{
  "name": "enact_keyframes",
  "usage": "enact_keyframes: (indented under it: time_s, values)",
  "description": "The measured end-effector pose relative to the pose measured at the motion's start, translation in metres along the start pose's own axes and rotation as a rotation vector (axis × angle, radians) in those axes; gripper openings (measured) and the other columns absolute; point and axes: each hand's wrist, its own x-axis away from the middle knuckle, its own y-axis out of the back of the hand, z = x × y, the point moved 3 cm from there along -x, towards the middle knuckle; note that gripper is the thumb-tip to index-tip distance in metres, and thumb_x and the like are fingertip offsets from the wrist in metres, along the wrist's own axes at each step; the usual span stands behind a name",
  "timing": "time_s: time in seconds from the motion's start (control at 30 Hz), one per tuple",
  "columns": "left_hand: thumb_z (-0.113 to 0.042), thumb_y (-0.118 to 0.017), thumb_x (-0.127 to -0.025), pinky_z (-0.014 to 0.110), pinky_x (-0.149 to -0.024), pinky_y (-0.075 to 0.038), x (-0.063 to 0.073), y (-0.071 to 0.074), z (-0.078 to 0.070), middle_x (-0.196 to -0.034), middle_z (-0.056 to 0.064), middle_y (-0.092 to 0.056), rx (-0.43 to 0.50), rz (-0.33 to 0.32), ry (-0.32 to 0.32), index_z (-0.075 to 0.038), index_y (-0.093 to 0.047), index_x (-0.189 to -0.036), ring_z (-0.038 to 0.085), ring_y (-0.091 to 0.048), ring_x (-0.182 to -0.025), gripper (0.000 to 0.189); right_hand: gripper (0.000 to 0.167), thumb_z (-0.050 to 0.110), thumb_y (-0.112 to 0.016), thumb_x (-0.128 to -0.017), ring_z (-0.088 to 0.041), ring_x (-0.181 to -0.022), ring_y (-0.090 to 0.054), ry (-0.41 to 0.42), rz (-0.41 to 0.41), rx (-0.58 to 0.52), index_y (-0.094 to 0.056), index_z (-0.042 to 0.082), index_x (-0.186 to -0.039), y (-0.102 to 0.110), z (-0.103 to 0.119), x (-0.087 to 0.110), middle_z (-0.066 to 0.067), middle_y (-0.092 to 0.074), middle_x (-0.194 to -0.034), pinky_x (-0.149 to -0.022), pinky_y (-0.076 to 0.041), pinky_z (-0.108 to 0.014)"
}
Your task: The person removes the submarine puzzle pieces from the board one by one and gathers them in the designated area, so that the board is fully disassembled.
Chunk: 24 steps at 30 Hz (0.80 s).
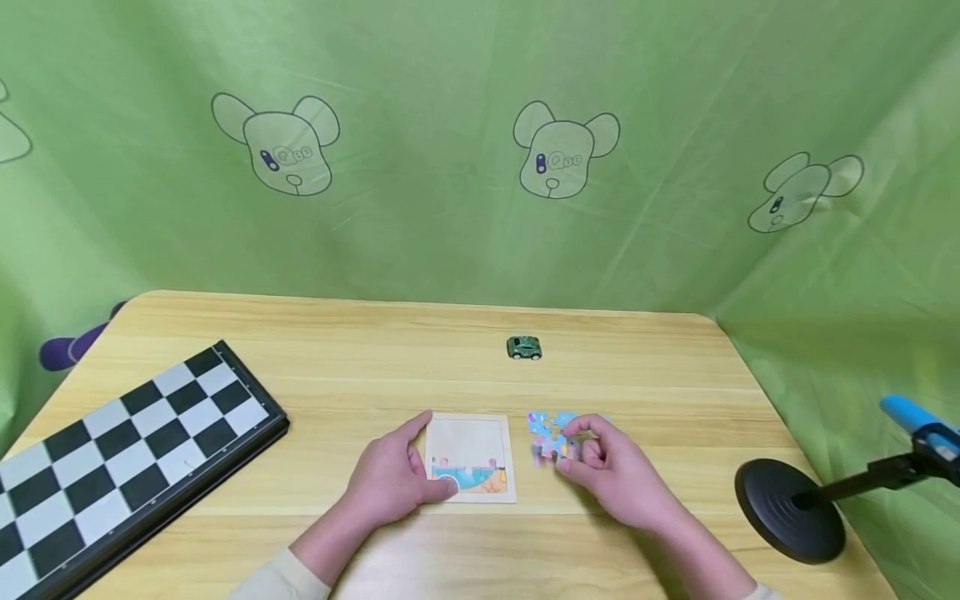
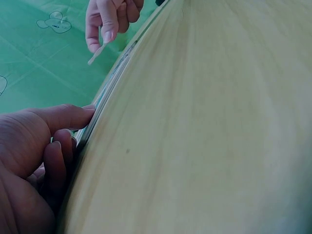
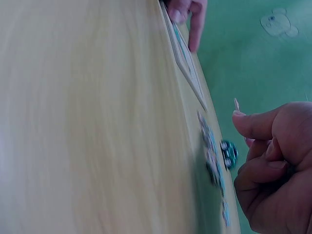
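A shallow white puzzle tray (image 1: 471,437) lies flat on the table, its lower part filled with joined colourful pieces and its upper part bare. My left hand (image 1: 390,477) grips the tray's left side, thumb over the lower left corner and index finger along the upper left edge. Between thumb and fingertip, my right hand (image 1: 626,479) pinches a thin puzzle piece (image 2: 98,53), raised off the table. Just beyond that hand is a cluster of loose blue and pink puzzle pieces (image 1: 542,425), partly covered by the fingers in the head view.
Behind the pieces stands a small green toy car (image 1: 523,347). A black-and-white chessboard box (image 1: 146,442) takes up the table's left side. At the right edge is a stand with a round black base (image 1: 789,510) and a blue-tipped arm. Green curtain surrounds the wooden table (image 1: 360,350).
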Motion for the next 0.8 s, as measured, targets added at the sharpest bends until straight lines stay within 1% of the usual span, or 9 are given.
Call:
enact_keyframes:
  time_s: [0.1,0.17,0.27,0.5,0.8]
  values:
    - [-0.025,-0.093,-0.065,0.033,-0.049,-0.043,0.000,0.000,0.000,-0.063,-0.001,-0.057,-0.003,0.001,0.003,-0.004,-0.040,-0.152,0.015,-0.053,-0.048,0.104,0.033,0.008,-0.075,-0.089,-0.009,-0.056,-0.032,-0.005,-0.018,0.001,-0.057,0.003,-0.116,0.011,-0.006,0.002,0.002,-0.032,-0.065,-0.056,-0.035,-0.027]
    - [-0.026,-0.093,-0.065,0.033,-0.049,-0.043,0.000,0.000,0.000,-0.063,-0.001,-0.057,-0.005,0.001,0.004,-0.005,-0.040,-0.152,0.016,-0.053,-0.049,0.104,0.033,0.009,-0.075,-0.090,-0.009,-0.056,-0.030,-0.003,-0.023,-0.005,-0.056,0.003,-0.116,0.018,-0.009,0.004,0.001,-0.030,-0.066,-0.054,-0.033,-0.027]
    - [-0.026,-0.093,-0.065,0.033,-0.049,-0.043,0.000,0.000,0.000,-0.063,-0.001,-0.057,-0.007,0.000,0.005,-0.005,-0.040,-0.152,0.016,-0.053,-0.049,0.104,0.033,0.009,-0.075,-0.090,-0.009,-0.055,-0.029,-0.002,-0.027,0.004,-0.056,0.003,-0.116,0.026,-0.017,0.006,0.001,-0.029,-0.066,-0.054,-0.032,-0.028]
    - [-0.025,-0.094,-0.064,0.033,-0.049,-0.043,0.001,0.000,0.001,-0.064,-0.001,-0.056,0.002,0.001,0.005,-0.005,-0.040,-0.152,0.016,-0.053,-0.049,0.105,0.033,0.008,-0.075,-0.089,-0.010,-0.054,-0.028,-0.040,-0.022,0.019,-0.055,0.004,-0.116,0.039,-0.035,0.010,0.001,-0.028,-0.066,-0.052,-0.031,-0.029]
    - [-0.025,-0.094,-0.064,0.032,-0.048,-0.043,0.000,0.000,0.001,-0.063,-0.001,-0.057,-0.001,0.000,0.012,-0.005,-0.040,-0.152,0.015,-0.052,-0.049,0.105,0.035,0.009,-0.076,-0.088,-0.009,-0.053,-0.031,-0.044,-0.009,0.064,-0.057,0.004,-0.117,0.049,-0.050,0.009,0.001,-0.031,-0.065,-0.054,-0.032,-0.030]
